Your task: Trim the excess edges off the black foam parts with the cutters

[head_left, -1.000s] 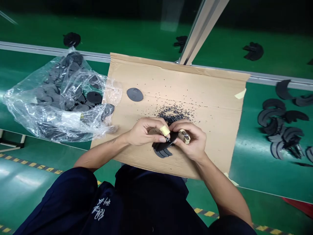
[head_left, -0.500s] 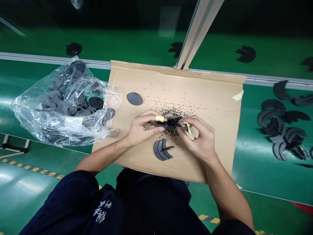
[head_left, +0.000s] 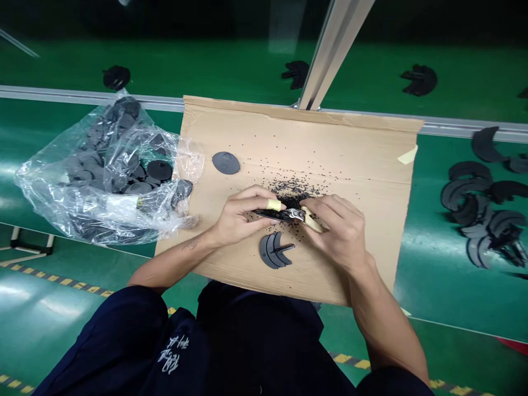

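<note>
My left hand [head_left: 241, 217] pinches a flat black plastic part [head_left: 270, 213] edge-on over a sheet of brown cardboard [head_left: 355, 165]; a yellowish wrap covers one fingertip. Pressed against that part's right end is a small cutting tool [head_left: 303, 215] with pale handles, gripped by my right hand [head_left: 338, 234]. Just below the hands a small stack of black crescent-shaped pieces [head_left: 275, 250] lies on the cardboard. Black shavings [head_left: 292, 192] are scattered behind the hands.
A clear plastic bag [head_left: 107, 170] of dark round discs lies at the left, and one grey disc [head_left: 226, 163] lies on the cardboard. More black crescent pieces [head_left: 474, 206] are piled on the green surface at the right. A metal rail [head_left: 474, 129] crosses behind.
Both hands lifted off the crescent stack, moved a little away from me over the shavings, and the held part turned edge-on. The tool closed in on its right end.
</note>
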A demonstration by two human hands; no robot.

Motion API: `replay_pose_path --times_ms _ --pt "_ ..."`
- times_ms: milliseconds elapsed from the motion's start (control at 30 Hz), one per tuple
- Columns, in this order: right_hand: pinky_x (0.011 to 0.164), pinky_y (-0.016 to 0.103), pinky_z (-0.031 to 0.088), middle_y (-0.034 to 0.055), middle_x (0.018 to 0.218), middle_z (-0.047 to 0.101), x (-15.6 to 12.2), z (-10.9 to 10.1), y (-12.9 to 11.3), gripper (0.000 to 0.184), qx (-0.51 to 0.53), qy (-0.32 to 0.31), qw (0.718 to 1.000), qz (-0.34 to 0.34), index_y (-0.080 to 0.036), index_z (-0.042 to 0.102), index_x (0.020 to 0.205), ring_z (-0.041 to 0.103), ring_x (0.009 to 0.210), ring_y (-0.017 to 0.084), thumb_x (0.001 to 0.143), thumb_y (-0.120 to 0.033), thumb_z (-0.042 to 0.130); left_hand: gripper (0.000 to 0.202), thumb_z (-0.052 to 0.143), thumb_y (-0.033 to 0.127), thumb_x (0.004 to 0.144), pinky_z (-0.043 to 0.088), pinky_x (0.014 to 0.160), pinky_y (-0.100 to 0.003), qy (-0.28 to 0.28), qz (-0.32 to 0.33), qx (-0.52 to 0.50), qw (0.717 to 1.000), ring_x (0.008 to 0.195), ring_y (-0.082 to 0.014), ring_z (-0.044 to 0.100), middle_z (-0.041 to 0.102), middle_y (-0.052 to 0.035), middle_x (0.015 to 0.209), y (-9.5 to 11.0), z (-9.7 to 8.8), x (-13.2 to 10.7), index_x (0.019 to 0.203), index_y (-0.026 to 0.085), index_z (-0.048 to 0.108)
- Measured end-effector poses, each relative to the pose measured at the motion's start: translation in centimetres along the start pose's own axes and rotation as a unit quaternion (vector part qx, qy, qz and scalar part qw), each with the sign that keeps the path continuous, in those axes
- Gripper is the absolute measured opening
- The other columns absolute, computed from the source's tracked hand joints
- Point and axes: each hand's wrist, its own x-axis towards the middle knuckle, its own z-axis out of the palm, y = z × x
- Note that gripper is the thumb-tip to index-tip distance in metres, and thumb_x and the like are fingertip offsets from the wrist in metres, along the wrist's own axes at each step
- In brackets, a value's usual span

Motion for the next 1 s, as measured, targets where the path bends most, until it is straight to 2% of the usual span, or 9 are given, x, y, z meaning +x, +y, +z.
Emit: replay_pose_path --times_ms 233,400,533,633,700,833,933,1000 --pt "0.065 0.034 0.046 0.0065 0.084 0.073 -0.2 -0.3 -0.2 0.02 -0.063 0.003 0.998 -0.02 -0.021 0.072 0.113 0.063 0.071 0.02 0.096 -0.024 0.062 0.029 0.084 0.024 0.082 0.059 0.077 -0.025 -0.001 -0.003 -0.002 1.0 0.089 -0.0137 0.07 0.075 -0.006 0.098 0.0 0.1 -0.1 0.111 0.022 0.079" --pt "0.059 0.032 0.043 0.0038 0.073 0.071 -0.2 -0.5 -0.5 0.013 -0.101 0.0 0.995 -0.024 -0.021 0.073 0.099 0.061 0.065 0.017 0.096 -0.02 0.061 0.028 0.081 0.019 0.085 0.058 0.074 -0.024 -0.009 0.009 -0.019 1.0 0.088 -0.0133 0.07 0.075 -0.0065 0.098 -0.3 0.1 -0.2 0.112 0.022 0.079" --pt "0.057 0.03 0.045 0.0041 0.075 0.071 0.0 -0.5 -0.3 0.011 0.033 -0.008 0.999 0.023 -0.02 0.072 0.093 0.062 0.063 0.015 0.095 -0.019 0.061 0.025 0.082 0.023 0.084 0.057 0.077 -0.028 -0.004 0.019 0.01 1.0 0.089 -0.0146 0.068 0.076 -0.0059 0.096 -0.4 0.2 0.0 0.109 0.023 0.079" --pt "0.059 0.03 0.047 0.0037 0.082 0.072 0.4 -0.6 -0.4 0.007 0.144 -0.02 0.985 0.097 -0.021 0.071 0.097 0.061 0.064 0.015 0.092 -0.023 0.067 0.021 0.083 0.027 0.083 0.056 0.078 -0.03 0.009 0.014 0.031 0.999 0.088 -0.0152 0.067 0.077 -0.0053 0.094 -0.2 0.2 0.1 0.104 0.023 0.08" --pt "0.062 0.03 0.05 0.0045 0.09 0.073 0.7 -0.6 -0.6 0.011 0.195 -0.024 0.973 0.125 -0.022 0.071 0.099 0.063 0.069 0.016 0.089 -0.025 0.072 0.021 0.083 0.028 0.084 0.056 0.078 -0.028 0.013 0.001 0.012 1.0 0.087 -0.0149 0.068 0.076 -0.0065 0.096 -0.1 0.3 0.1 0.103 0.02 0.079" --pt "0.076 0.034 0.057 0.0071 0.097 0.074 0.8 -0.6 -1.0 0.01 0.299 -0.052 0.946 0.119 -0.022 0.07 0.097 0.07 0.087 0.02 0.09 -0.028 0.072 0.018 0.084 0.025 0.082 0.057 0.08 -0.027 0.02 -0.029 -0.026 0.999 0.086 -0.0147 0.07 0.074 -0.0061 0.089 -0.2 0.5 -0.3 0.094 0.015 0.074" --pt "0.075 0.034 0.058 0.0078 0.1 0.075 0.7 -0.8 -0.9 0.017 0.368 -0.064 0.917 0.138 -0.022 0.069 0.1 0.072 0.09 0.02 0.089 -0.034 0.075 0.022 0.084 0.028 0.083 0.057 0.077 -0.023 0.045 -0.044 -0.048 0.997 0.082 -0.0122 0.069 0.071 -0.0034 0.085 -0.4 0.7 -0.7 0.089 0.015 0.068" --pt "0.076 0.035 0.059 0.0082 0.101 0.075 0.7 -0.9 -0.7 0.024 0.365 -0.054 0.921 0.126 -0.022 0.069 0.101 0.072 0.091 0.021 0.085 -0.036 0.08 0.027 0.084 0.031 0.083 0.058 0.077 -0.022 0.07 -0.048 -0.065 0.994 0.082 -0.011 0.07 0.07 -0.0017 0.086 -0.5 0.8 -0.8 0.096 0.017 0.065"
